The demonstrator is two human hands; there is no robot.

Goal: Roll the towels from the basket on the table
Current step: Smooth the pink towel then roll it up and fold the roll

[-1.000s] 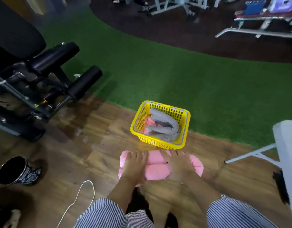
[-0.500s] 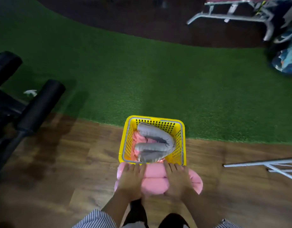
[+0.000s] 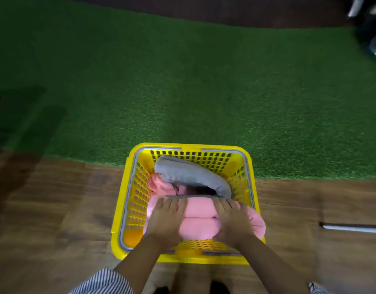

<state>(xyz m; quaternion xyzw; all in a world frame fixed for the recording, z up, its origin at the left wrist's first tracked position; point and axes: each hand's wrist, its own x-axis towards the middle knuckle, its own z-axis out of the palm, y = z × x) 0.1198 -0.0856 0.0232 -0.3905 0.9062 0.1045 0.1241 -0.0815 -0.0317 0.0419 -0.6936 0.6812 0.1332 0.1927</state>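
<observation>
a person's left hand (image 3: 164,221) and right hand (image 3: 232,222) grip a rolled pink towel (image 3: 198,219), fingers curled over its ends, and hold it inside the yellow basket (image 3: 127,211) at the 6 o'clock side. half a second ago the same roll lay on the wooden surface (image 3: 55,209) just in front of the basket, so this towel looks finished and is being stowed. a rolled grey towel (image 3: 191,177) lies toward 12 o'clock in the basket, over loose pink cloth (image 3: 159,185) at 10 o'clock that probably remains to be rolled. green turf (image 3: 182,81) stretches beyond. a pale metal bar (image 3: 352,228) lies at 3 o'clock, well apart. nothing blocks the hands.
</observation>
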